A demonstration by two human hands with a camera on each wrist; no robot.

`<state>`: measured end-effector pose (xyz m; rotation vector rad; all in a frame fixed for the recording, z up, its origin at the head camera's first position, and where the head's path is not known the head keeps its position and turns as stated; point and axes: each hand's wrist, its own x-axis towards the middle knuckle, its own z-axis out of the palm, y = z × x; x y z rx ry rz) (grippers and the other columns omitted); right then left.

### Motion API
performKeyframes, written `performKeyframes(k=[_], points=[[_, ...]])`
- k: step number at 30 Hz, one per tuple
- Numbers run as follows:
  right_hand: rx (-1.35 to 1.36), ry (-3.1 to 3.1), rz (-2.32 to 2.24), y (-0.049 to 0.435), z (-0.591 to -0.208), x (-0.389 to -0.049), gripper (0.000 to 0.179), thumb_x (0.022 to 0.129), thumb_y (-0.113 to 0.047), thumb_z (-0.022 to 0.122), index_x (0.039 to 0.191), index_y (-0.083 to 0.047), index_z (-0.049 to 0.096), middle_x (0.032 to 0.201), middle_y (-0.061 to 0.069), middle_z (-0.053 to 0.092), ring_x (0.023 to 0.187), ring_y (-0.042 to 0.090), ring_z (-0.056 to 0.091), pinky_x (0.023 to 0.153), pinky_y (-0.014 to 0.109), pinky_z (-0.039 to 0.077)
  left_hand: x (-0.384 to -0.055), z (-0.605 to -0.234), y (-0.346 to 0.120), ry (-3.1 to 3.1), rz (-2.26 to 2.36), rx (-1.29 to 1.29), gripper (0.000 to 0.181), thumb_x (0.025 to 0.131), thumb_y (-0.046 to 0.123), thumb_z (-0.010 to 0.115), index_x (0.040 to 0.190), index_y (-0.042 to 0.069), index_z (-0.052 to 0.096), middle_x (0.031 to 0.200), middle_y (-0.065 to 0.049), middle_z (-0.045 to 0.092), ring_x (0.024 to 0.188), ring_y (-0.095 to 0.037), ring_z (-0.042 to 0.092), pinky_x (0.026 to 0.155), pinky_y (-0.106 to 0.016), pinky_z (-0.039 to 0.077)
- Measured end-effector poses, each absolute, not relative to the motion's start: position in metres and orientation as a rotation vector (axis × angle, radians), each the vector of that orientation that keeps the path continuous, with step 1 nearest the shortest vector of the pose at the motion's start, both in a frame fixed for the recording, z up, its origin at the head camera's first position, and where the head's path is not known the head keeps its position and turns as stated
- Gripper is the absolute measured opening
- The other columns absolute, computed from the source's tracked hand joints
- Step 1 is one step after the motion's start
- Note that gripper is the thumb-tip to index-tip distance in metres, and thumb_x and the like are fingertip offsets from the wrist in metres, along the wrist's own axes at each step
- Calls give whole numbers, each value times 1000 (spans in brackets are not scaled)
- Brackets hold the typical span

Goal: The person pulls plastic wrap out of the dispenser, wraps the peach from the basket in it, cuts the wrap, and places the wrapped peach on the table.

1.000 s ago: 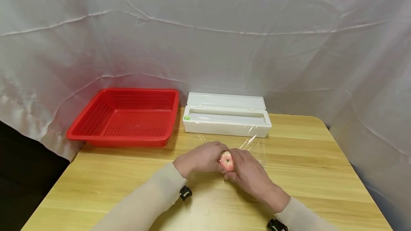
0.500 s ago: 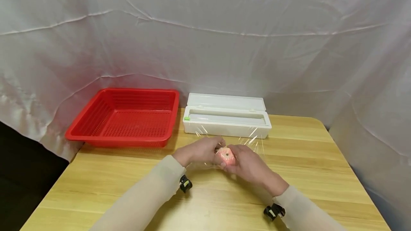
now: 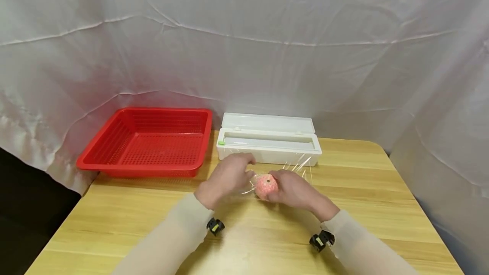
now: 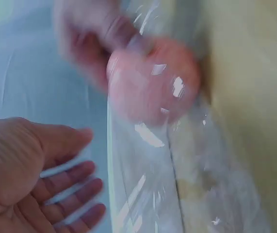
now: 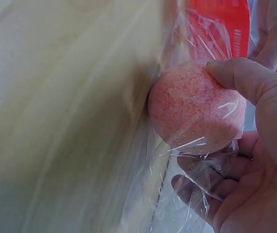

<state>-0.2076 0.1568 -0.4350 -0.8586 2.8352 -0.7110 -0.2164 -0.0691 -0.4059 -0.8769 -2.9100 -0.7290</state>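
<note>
A pinkish-red apple [image 3: 266, 186] with a dark stem dimple is partly covered by clear cling film [image 4: 143, 160]. My right hand [image 3: 296, 190] grips it from the right, thumb over the film and fingers around the far side. In the right wrist view, the apple [image 5: 191, 107] shows the film stretched tight across it and crumpled below. To the left of the fruit, my left hand [image 3: 227, 177] is off the apple. The left wrist view shows that left hand [image 4: 36, 170] with its fingers loosely bent beside the film's edge, nothing between them.
Behind the hands stands a white cling film box [image 3: 267, 154], its lid raised and a roll inside, with a green slider at its left end. A red plastic basket [image 3: 191, 167] sits at the back left of the wooden table [image 3: 382, 207]. Grey curtain surrounds the back.
Both hands were at the apple with film around it. The left hand has let go and moved left, while the right hand still holds the apple, which has shifted slightly left.
</note>
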Motion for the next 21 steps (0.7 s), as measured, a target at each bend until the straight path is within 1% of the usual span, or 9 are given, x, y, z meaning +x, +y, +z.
performKeyframes(k=[2, 4, 5, 8, 10, 13, 16, 19, 21], points=[[-847, 2822, -720, 157, -434, -209, 24, 86, -29, 81, 101, -15, 70, 84, -8, 65, 77, 10, 58, 70, 30, 53, -207, -409, -63, -2782, -543, -1009, 31, 96, 20, 79, 125, 11, 71, 118, -3, 74, 114, -22, 68, 100, -38, 57], [-841, 2816, -719, 157, -433, -211, 30, 87, -33, 81, 108, -14, 72, 88, -7, 69, 81, 10, 61, 76, 33, 55, -200, -416, -56, -2659, -366, -1153, 42, 92, 24, 83, 129, 9, 69, 116, -3, 72, 113, -21, 67, 104, -36, 55], [-837, 2810, -721, 157, -432, -212, 32, 87, -34, 81, 110, -14, 73, 90, -7, 70, 82, 11, 61, 78, 35, 56, -197, -420, -53, -2613, -297, -1196, 50, 90, 29, 86, 131, 9, 67, 115, -2, 70, 113, -21, 66, 106, -36, 53], [-831, 2798, -713, 157, -431, -213, 37, 87, -37, 81, 116, -14, 74, 98, -6, 73, 88, 11, 63, 87, 39, 56, -193, -432, -47, -2563, -182, -1221, 75, 81, 43, 91, 140, 9, 59, 118, -2, 64, 116, -21, 62, 112, -37, 49], [-820, 2771, -732, 157, -430, -215, 37, 87, -36, 81, 116, -14, 73, 100, -4, 74, 90, 12, 64, 90, 41, 56, -194, -438, -45, -2576, -162, -1207, 82, 79, 48, 91, 142, 9, 56, 119, -2, 61, 114, -20, 61, 111, -36, 49], [-814, 2757, -748, 156, -431, -217, 40, 86, -33, 81, 119, -13, 73, 106, -2, 75, 96, 13, 66, 94, 43, 56, -199, -444, -43, -2594, -163, -1193, 81, 81, 47, 89, 144, 9, 55, 117, -2, 61, 105, -17, 62, 102, -31, 54], [-792, 2793, -723, 157, -432, -219, 47, 83, -37, 83, 119, -8, 73, 106, 0, 69, 98, 17, 61, 89, 41, 54, -204, -445, -42, -2636, -190, -1182, 77, 84, 44, 89, 145, 10, 54, 117, -2, 62, 97, -15, 64, 93, -27, 58], [-760, 2830, -674, 159, -433, -221, 57, 80, -45, 84, 120, -5, 73, 102, 2, 61, 96, 19, 54, 81, 37, 49, -209, -444, -41, -2689, -248, -1186, 77, 84, 41, 90, 146, 12, 54, 120, -2, 61, 96, -15, 65, 93, -27, 59], [-725, 2828, -670, 161, -433, -221, 63, 81, -48, 84, 124, -4, 72, 103, 3, 60, 96, 20, 53, 80, 38, 48, -211, -443, -41, -2720, -299, -1197, 76, 85, 38, 90, 147, 13, 54, 123, -2, 61, 99, -15, 65, 95, -27, 59]])
